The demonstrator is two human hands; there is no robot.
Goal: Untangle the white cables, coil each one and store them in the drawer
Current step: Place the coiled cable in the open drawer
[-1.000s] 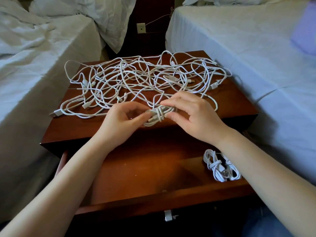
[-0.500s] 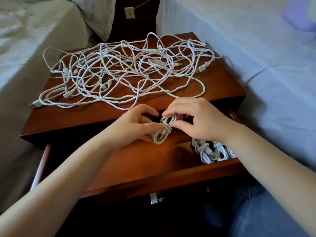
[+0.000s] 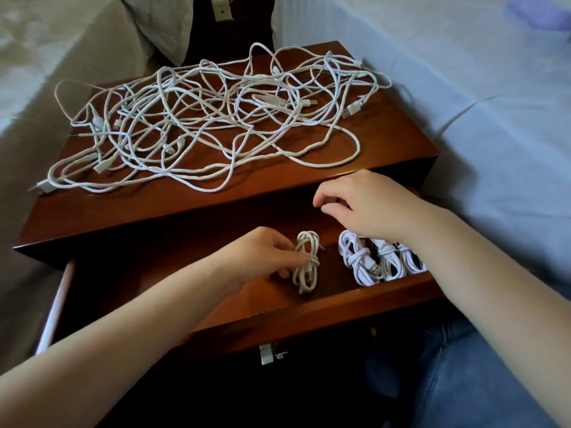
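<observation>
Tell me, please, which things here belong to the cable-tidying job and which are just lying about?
Part of the job: tangled cables on the nightstand top; coiled cable pinched by the left hand; stored coils in the open drawer; right hand, holding nothing.
Just lying about: left bed; right bed; pillow; wall outlet.

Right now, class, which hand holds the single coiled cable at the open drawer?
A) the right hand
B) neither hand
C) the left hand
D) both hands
C: the left hand pinches the coiled cable at the drawer; the right hand holds nothing.
</observation>
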